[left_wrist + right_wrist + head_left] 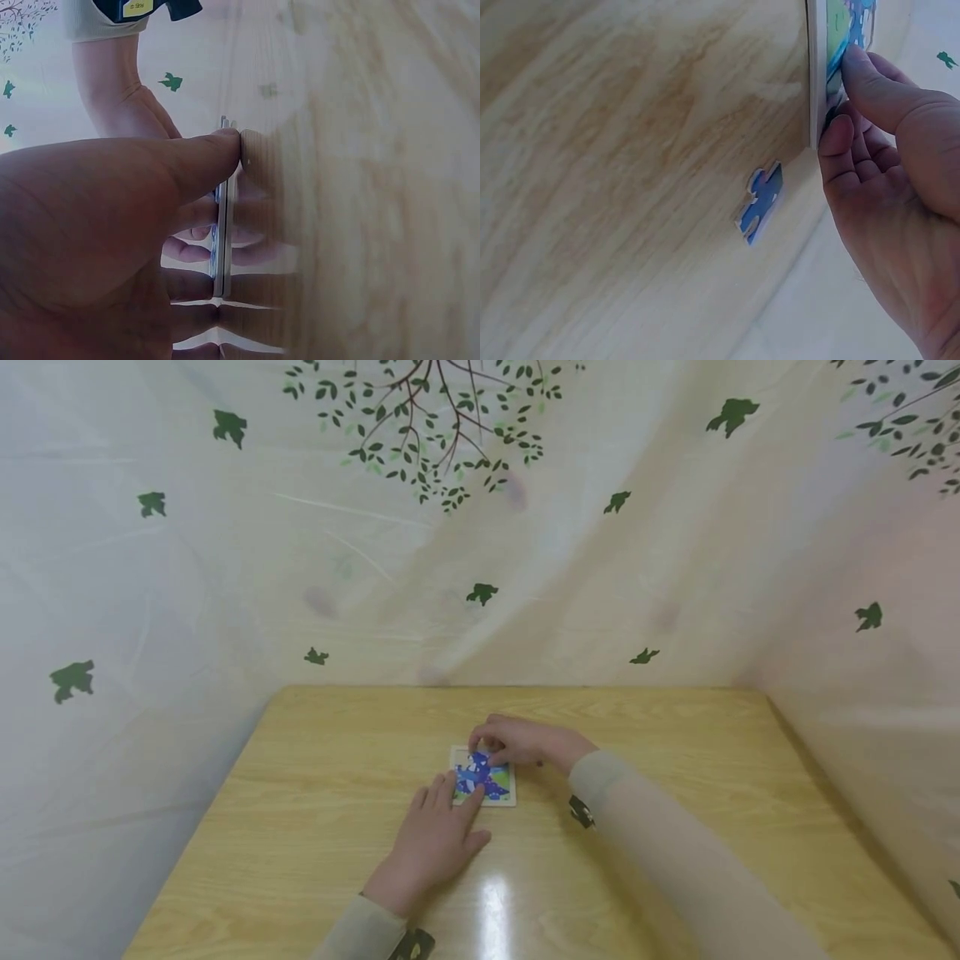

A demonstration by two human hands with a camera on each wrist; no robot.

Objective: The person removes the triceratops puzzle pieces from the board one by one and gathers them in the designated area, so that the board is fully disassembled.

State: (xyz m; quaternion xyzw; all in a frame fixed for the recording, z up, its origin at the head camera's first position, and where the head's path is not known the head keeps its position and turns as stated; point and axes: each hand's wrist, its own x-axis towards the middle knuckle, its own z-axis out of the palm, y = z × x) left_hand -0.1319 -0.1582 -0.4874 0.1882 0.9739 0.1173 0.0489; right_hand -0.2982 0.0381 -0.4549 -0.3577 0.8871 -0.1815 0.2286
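A small square jigsaw puzzle [497, 792] lies on the table, showing a mostly blue and green picture inside a pale frame [513, 798]. The left hand [435, 842] rests with outstretched fingers on its left and lower edge, thumb apart from the index finger. Over the upper part of the board, the right hand [525, 740] bends its thumb and index finger together and pinches a puzzle piece against the picture, the piece largely covered by the fingers. In the right wrist view, the thumb [866, 79] touches the picture. A loose blue puzzle piece [761, 204] lies just off the board.
The wooden table [315, 777] runs back to a pale cloth wall [390, 635] printed with green leaves and branches. More cloth hangs along both sides. A dark wrist device [581, 812] sits at the right sleeve.
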